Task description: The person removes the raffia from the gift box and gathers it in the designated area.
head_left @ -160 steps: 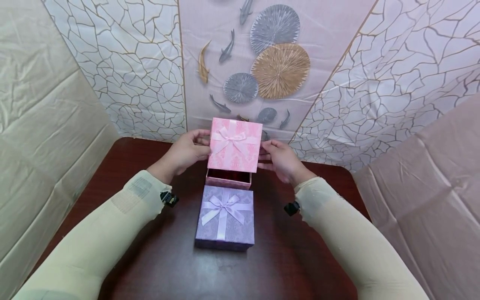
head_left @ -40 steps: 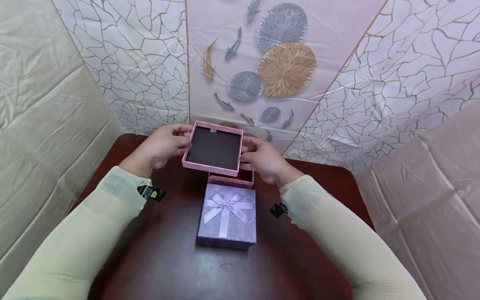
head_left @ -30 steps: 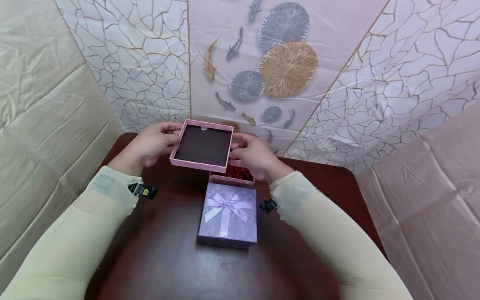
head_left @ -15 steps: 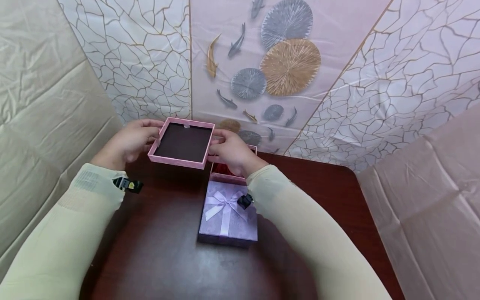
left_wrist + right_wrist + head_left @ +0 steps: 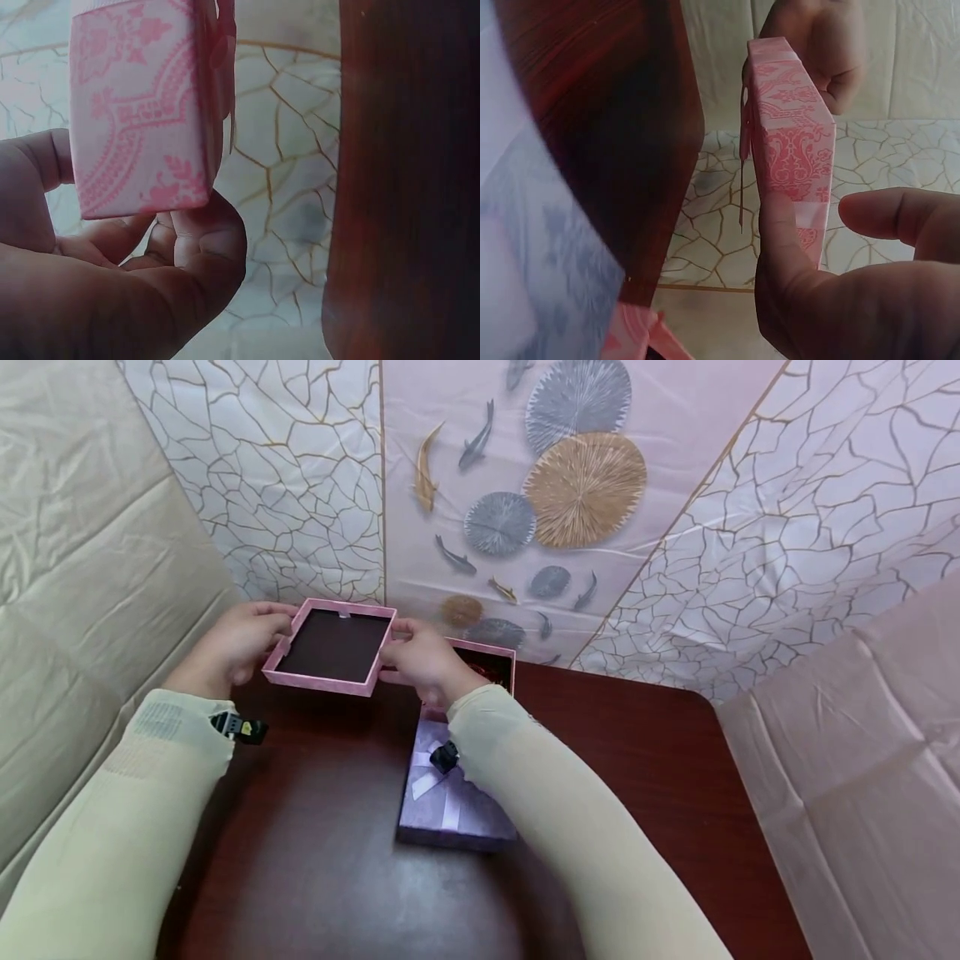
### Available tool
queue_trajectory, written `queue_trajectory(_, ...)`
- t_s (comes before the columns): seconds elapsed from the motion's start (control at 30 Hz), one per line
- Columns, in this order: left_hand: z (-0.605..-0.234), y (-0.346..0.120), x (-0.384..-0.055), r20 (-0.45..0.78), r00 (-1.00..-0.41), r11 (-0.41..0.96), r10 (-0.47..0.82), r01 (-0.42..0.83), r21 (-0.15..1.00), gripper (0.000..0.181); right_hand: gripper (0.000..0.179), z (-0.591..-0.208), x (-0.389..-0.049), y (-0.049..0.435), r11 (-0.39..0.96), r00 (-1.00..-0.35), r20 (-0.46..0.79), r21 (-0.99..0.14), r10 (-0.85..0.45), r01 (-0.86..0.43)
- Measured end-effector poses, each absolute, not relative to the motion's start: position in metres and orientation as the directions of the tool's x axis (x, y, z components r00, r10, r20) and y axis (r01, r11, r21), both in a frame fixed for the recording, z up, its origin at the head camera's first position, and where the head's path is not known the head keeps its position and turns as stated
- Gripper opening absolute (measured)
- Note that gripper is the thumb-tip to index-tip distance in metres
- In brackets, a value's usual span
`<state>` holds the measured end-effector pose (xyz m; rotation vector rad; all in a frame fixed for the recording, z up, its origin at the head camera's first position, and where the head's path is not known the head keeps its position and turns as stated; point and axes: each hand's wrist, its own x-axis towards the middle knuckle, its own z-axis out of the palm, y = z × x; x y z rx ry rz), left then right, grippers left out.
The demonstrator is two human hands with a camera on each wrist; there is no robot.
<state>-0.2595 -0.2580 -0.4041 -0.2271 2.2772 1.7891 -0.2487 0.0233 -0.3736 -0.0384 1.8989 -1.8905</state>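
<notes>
The pink gift box lid (image 5: 330, 645) is held upside down above the back left of the table, its dark inside facing up. My left hand (image 5: 232, 639) grips its left side, and my right hand (image 5: 431, 660) holds the opposite side. Pink damask print covers the lid's side (image 5: 139, 112) in the left wrist view. From the right wrist, the lid (image 5: 795, 157) appears edge-on, with a ribbon bow hanging beneath. The uncovered pink box base (image 5: 513, 672) holds something dark red and is partly hidden behind my right hand.
In front of the pink base sits a closed purple gift box (image 5: 453, 822) with a ribbon bow, partly covered by my right forearm. A patterned cloth (image 5: 300, 485) stands behind the dark wooden table (image 5: 337, 843); beige cloth hangs at both sides.
The lid was lifted off the pink base and turned over, so its inside faces up. Both hands have since carried it left, uncovering more of the base.
</notes>
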Motion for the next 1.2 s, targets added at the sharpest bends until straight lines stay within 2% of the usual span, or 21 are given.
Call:
queue_trajectory(0.53,-0.428,-0.280,-0.258,-0.254,-0.967,0.220,-0.006,-0.249,0.943,0.053,0.065,-0.399,-0.250,-0.006,0.095,-0.884,-0.354,-0.935,-0.304,0.342)
queue_trajectory(0.73,-0.442,-0.285,-0.259,-0.283,-0.959,0.259,-0.029,-0.281,0.924,0.054,0.059,-0.402,-0.250,-0.011,0.194,-0.856,-0.414,-0.909,-0.310,0.370)
queue_trajectory(0.83,-0.449,-0.287,-0.259,-0.305,-0.952,0.273,-0.030,-0.301,0.914,0.054,0.047,-0.404,-0.252,-0.013,0.251,-0.833,-0.454,-0.887,-0.315,0.388)
queue_trajectory(0.97,-0.456,-0.289,-0.258,-0.319,-0.947,0.296,-0.027,-0.312,0.903,0.053,0.009,-0.406,-0.254,-0.015,0.285,-0.808,-0.487,-0.868,-0.331,0.407)
queue_trajectory(1.1,-0.461,-0.289,-0.258,-0.321,-0.947,0.304,-0.033,-0.315,0.899,0.054,0.019,-0.407,-0.255,-0.015,0.298,-0.793,-0.511,-0.854,-0.333,0.426)
queue_trajectory(1.2,-0.466,-0.289,-0.258,-0.323,-0.946,0.314,-0.033,-0.317,0.895,0.053,0.017,-0.408,-0.255,-0.015,0.306,-0.782,-0.527,-0.845,-0.333,0.439)
